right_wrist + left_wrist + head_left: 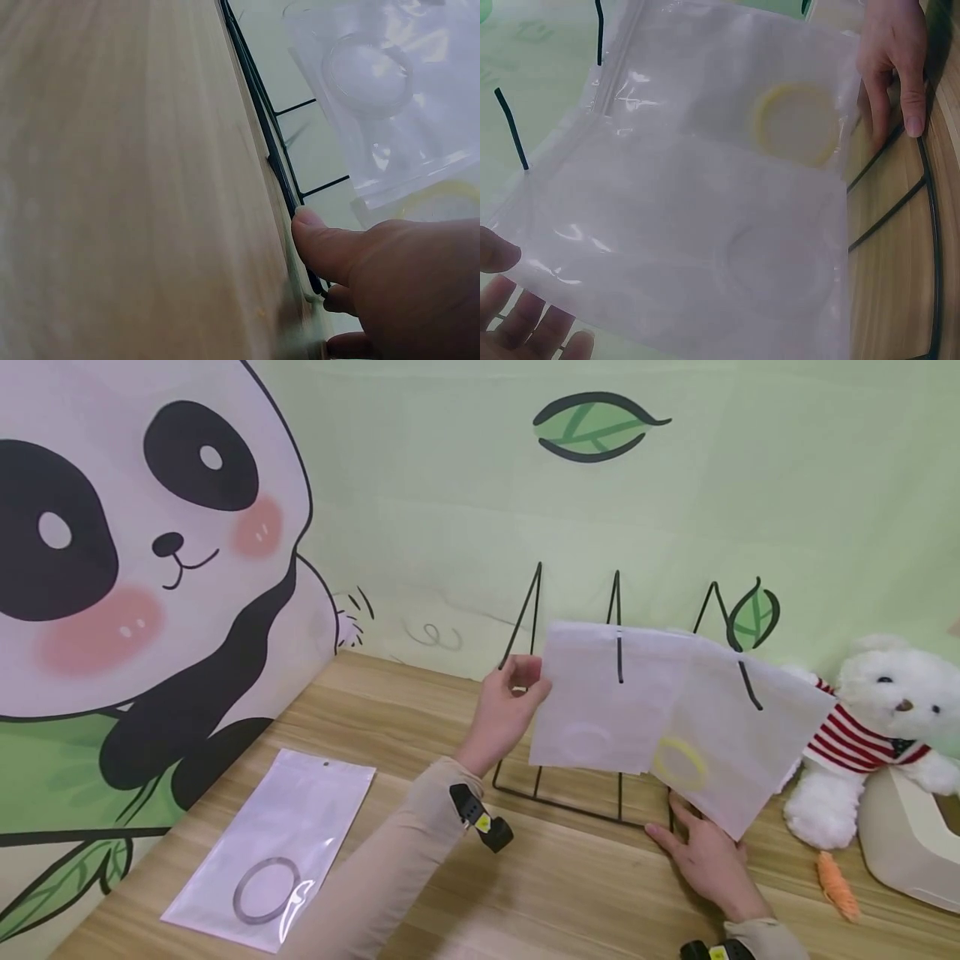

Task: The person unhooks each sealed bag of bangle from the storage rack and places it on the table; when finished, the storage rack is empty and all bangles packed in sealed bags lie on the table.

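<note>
In the head view a black wire rack (570, 810) stands on the wooden table, with pointed tops and jutting hooks. Two whitish zip bags hang overlapping on its hooks: the left bag (581, 693) shows a pale ring (780, 270), the right bag (750, 727) a yellow ring (681, 763). My left hand (504, 710) holds the left bag's side edge, thumb in front and fingertips partly hidden behind. Low at the rack's front, my right hand (708, 856) grips the bottom bar (277, 161), its thumb on the wire.
Another zip bag (300, 818) with a grey ring (266, 891) lies flat on the table at the left. To the right sit a white teddy bear (843, 785) in a striped top, an orange yarn bundle (836, 885) and a beige box (907, 835). A panda-print cloth (450, 485) covers the wall behind.
</note>
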Demonstrator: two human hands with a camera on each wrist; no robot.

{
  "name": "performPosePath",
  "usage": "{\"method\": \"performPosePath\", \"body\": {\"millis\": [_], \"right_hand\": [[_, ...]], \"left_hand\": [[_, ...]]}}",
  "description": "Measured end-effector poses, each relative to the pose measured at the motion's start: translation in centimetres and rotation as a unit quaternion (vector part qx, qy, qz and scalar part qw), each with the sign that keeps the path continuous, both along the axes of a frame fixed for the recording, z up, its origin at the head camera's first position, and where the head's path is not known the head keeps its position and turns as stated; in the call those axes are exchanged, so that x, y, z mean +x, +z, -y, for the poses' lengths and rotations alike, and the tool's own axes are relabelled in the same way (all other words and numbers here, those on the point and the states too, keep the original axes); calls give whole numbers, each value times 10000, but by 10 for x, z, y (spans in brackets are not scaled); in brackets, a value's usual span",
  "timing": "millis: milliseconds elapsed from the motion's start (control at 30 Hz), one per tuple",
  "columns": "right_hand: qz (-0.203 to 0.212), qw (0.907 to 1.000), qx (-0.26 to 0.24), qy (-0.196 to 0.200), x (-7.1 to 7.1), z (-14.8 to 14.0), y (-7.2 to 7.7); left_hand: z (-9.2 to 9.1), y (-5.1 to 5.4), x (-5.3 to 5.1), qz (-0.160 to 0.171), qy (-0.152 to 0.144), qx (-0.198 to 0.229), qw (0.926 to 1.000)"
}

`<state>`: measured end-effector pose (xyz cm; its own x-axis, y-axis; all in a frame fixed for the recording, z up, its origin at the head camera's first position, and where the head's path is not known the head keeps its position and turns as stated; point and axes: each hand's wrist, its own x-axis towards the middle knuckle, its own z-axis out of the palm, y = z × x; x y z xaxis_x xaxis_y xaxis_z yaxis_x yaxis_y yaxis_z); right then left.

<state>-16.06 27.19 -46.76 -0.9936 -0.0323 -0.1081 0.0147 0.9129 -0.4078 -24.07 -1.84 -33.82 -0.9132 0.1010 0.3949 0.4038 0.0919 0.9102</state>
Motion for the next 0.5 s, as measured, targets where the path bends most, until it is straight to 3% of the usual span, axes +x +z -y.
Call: {"method": "performPosePath", "body": {"millis": [233,500], "right_hand": [[196,9998,-41,-42,-2,-2,1],[125,9999,-14,-18,-2,-1,0]], "left_hand": [[-3,-1,0,-93,111,47,9999],[-3,1,0,-157,98,137,9997]]}}
